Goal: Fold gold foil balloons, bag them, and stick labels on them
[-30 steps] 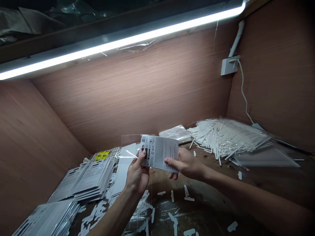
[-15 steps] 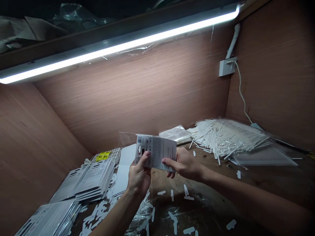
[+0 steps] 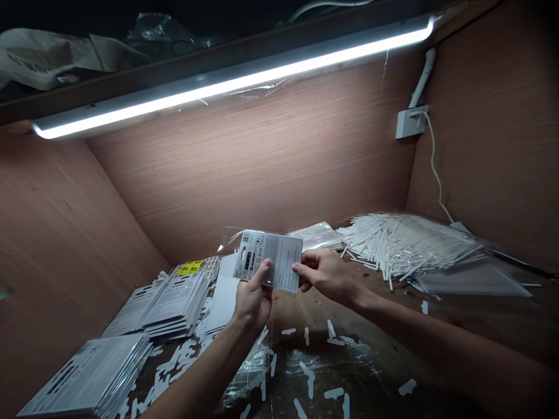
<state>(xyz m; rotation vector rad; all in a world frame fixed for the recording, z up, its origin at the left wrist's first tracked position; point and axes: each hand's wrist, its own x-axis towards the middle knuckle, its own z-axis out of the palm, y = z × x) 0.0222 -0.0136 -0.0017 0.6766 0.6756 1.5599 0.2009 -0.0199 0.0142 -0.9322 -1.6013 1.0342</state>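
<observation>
A printed packaging card [image 3: 279, 256] with a barcode and a hang hole is held up over the table, tilted. Clear plastic film sticks out beyond its left end, like a sleeve around it. My left hand [image 3: 255, 297] grips the lower edge, thumb lying on the printed face. At the right end, my right hand [image 3: 325, 273] pinches the edge between thumb and fingers. Behind my left hand lie blank white cards [image 3: 222, 302]. Stacks of similar printed cards [image 3: 174, 302] rest to the left, with another stack [image 3: 87, 372] nearer.
White sticks [image 3: 371, 241] are heaped at the back right beside clear plastic bags [image 3: 471, 279]. A pile of clear sleeves [image 3: 317, 235] lies at the back. Small white cut-outs [image 3: 308, 375] litter the table. A yellow label [image 3: 191, 267] sits by the stacks. A lit tube lamp [image 3: 236, 78] hangs above.
My right hand has shifted its hold to the card's right edge. My left thumb now lies nearer the card's middle. The view has turned slightly.
</observation>
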